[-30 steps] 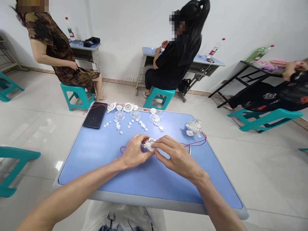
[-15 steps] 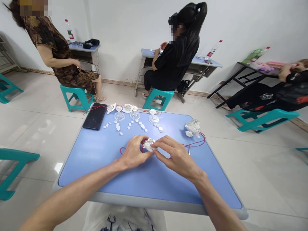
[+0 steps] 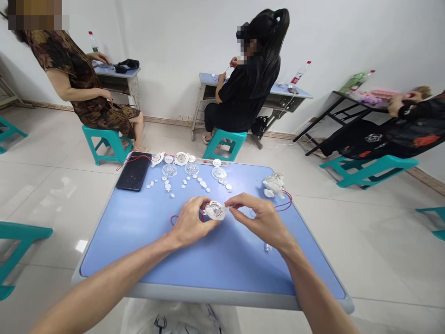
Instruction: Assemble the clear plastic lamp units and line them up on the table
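Observation:
My left hand (image 3: 192, 221) is closed round the edge of a white round plastic housing (image 3: 215, 211) with a ring-like coil on its face, held just above the blue tabletop. A red wire (image 3: 174, 220) trails from it past my left fingers. My right hand (image 3: 257, 218) is closed in a pinch at the housing's right edge. Something small and thin shows at those fingertips, too small to name. Below my right wrist lies a clear cylindrical piece (image 3: 267, 247), partly covered by the wrist.
Along the far edge are a black phone (image 3: 134, 171), more white housings (image 3: 181, 158), clear round covers (image 3: 169, 170) and several small white discs (image 3: 167, 187). At right lies a clear-and-white bundle of parts (image 3: 274, 184) with red wire. Other people sit on green stools (image 3: 225, 144) beyond.
My right fingertips have moved from the housing's face to its right edge. The housing's face is now more exposed. The camera view has shifted slightly.

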Demonstrator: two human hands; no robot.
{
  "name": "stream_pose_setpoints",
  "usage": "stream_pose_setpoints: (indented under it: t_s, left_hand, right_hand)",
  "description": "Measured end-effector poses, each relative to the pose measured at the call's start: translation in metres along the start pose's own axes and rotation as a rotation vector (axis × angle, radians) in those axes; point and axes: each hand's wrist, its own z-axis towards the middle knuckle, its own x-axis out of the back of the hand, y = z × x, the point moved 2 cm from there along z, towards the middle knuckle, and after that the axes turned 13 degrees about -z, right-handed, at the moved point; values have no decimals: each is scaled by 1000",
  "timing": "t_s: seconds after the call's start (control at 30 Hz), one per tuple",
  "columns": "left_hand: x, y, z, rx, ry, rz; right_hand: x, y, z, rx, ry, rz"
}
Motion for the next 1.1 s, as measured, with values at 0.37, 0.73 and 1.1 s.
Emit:
stream_pose_setpoints:
  t_s: [0.37, 0.73, 1.1]
  left_hand:
    - [0, -2, 0, 12, -1, 17]
    - [1, -2, 0, 4, 2, 41]
    - [1, -3, 0, -2, -8, 37]
  right_hand:
    - [-9, 59, 8, -203, 183, -203]
    - [-30, 72, 10, -307, 130, -356]
    - [-31, 72, 12, -340, 120, -393]
